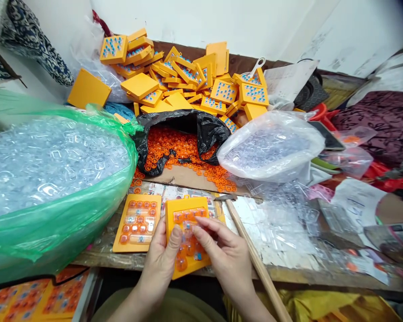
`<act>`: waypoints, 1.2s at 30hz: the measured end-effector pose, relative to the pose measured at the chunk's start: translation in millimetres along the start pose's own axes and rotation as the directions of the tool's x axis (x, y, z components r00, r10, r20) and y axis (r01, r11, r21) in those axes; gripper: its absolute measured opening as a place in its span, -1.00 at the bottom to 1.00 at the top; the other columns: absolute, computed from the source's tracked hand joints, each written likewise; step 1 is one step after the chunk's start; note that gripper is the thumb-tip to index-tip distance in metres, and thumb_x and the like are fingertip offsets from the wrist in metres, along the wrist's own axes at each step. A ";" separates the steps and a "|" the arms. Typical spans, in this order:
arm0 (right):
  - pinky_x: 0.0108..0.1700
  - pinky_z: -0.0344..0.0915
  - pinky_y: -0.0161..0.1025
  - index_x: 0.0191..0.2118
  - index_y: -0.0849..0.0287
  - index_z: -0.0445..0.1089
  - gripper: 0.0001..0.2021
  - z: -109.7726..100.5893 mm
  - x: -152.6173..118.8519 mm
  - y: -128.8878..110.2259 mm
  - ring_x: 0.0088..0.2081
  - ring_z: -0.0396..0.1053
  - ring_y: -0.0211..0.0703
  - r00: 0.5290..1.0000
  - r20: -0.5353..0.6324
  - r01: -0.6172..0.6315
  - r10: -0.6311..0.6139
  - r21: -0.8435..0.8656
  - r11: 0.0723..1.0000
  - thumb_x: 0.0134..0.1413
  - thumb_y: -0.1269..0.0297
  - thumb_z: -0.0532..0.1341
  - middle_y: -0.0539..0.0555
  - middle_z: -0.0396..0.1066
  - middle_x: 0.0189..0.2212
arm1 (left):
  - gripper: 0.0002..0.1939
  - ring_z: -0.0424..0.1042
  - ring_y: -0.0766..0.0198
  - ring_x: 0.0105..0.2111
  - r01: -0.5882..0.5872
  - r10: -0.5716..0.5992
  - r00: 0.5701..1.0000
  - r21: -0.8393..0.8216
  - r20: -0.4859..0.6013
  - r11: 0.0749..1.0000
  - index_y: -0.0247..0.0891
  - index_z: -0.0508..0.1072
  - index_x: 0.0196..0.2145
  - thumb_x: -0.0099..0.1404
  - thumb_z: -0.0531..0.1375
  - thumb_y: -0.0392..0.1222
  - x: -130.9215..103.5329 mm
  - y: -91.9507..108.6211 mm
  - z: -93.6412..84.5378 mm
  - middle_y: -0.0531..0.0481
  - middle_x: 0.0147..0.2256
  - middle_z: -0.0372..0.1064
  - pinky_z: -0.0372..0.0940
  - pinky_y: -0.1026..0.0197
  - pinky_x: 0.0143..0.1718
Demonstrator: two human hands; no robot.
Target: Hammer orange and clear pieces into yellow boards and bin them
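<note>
My left hand [166,250] grips the left edge of a yellow plastic tile [169,219], its thumb on the front face. Rows of orange rings and clear caps fill the tile's recess, with a few blue spots showing. Over the upper middle of that face, my right hand [226,246] has thumb and forefinger pinched together; whatever sits between the fingertips is too small to make out. Beside my left hand, a second yellow tile [120,239] with orange and clear pieces lies flat on the bench. A hammer [251,250] with a wooden handle lies just right of my right hand.
A green bag [97,214] of clear plastic pieces stands left. Behind the hands, a black bag [174,116] spills orange rings [188,150]; a white bag [272,165] holds more clear pieces. Yellow tiles [139,86] are heaped against the wall. Filled tiles [30,299] lie lower left.
</note>
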State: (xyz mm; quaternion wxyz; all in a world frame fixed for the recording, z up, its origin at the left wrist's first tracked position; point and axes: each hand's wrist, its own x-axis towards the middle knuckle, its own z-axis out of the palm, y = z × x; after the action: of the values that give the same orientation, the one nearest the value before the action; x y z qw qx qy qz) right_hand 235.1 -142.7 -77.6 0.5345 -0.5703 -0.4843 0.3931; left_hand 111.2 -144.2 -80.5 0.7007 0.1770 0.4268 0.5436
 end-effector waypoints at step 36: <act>-0.21 0.48 -0.28 -0.12 0.01 0.48 -0.71 -18.2 -22.8 21.6 -0.29 0.52 -0.20 0.987 -0.136 -0.054 0.083 0.208 0.977 -0.03 0.32 0.38 0.03 0.57 -0.28 | -0.44 0.49 0.07 -0.07 -0.097 0.112 0.989 0.138 -0.101 0.986 -0.21 0.27 0.02 0.12 0.34 -0.04 -3.9 -7.8 8.2 -0.14 -0.03 0.46 0.43 0.17 -0.12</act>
State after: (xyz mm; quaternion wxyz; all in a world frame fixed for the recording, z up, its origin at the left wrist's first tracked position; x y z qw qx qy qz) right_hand 250.5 -168.1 -98.5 0.6097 -0.5558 -0.3817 0.4167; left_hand 122.3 -148.7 -79.7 0.6338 0.2155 0.4894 0.5589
